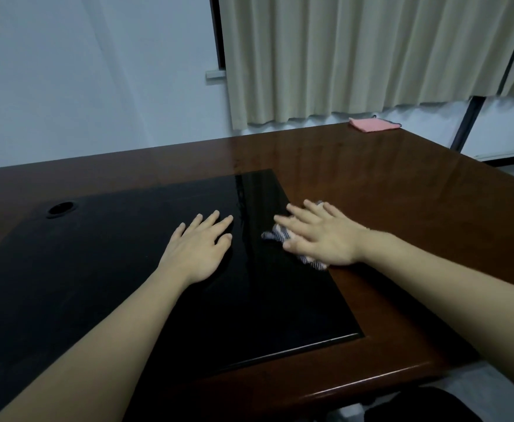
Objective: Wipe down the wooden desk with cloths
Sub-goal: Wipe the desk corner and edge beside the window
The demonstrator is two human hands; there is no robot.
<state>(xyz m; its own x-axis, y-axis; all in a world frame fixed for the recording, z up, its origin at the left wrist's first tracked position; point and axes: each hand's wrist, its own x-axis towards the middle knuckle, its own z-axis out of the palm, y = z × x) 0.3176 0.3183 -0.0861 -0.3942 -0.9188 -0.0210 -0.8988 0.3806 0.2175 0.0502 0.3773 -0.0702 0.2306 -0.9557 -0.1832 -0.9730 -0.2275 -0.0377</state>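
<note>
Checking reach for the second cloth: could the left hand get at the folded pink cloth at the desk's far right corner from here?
Probably not without leaning: the left hand rests flat on the black inlay, and the folded pink cloth lies far across.

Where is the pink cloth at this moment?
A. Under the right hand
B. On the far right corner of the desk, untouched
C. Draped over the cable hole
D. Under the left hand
B: the pink cloth lies folded at the desk's far right corner, away from both hands; the right hand presses a different, checked cloth, and the left hand rests bare on the black inlay.
</note>
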